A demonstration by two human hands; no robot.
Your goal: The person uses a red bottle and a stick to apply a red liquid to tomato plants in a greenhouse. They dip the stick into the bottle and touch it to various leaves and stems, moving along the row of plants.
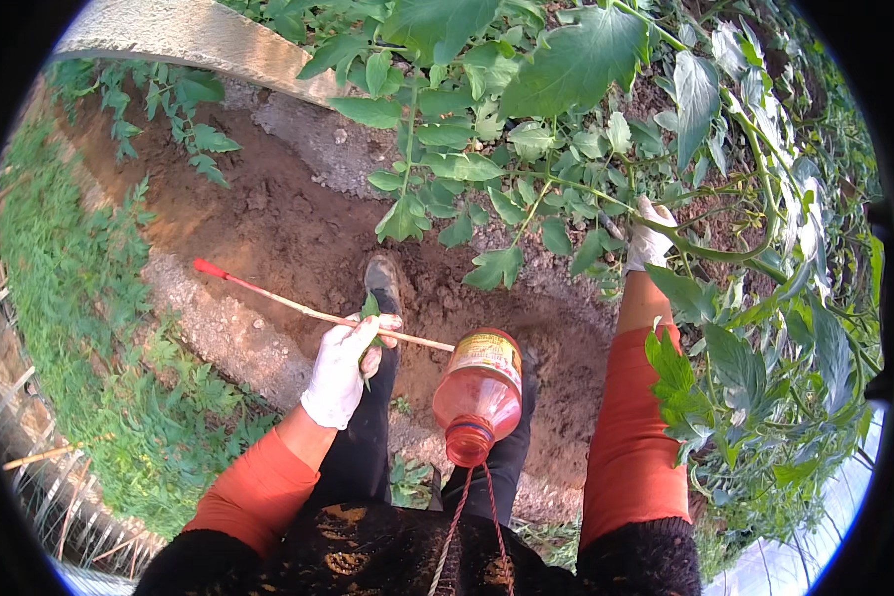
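Observation:
My left hand, in a white glove, is closed around a thin wooden stick with a red tip, and some green leaf pieces show between its fingers. The stick's other end reaches beside a clear plastic bottle with a label and reddish contents, which hangs on a twisted cord before my body. At the right, my right hand, also gloved, is at a thick tomato plant stem; its fingertips are partly behind the stem and leaves, so its hold is unclear.
Tomato foliage spreads over the top and right. A pale curved beam crosses the upper left. Bare brown soil runs between the plants, with a dark shoe on it. More low green plants grow at the left.

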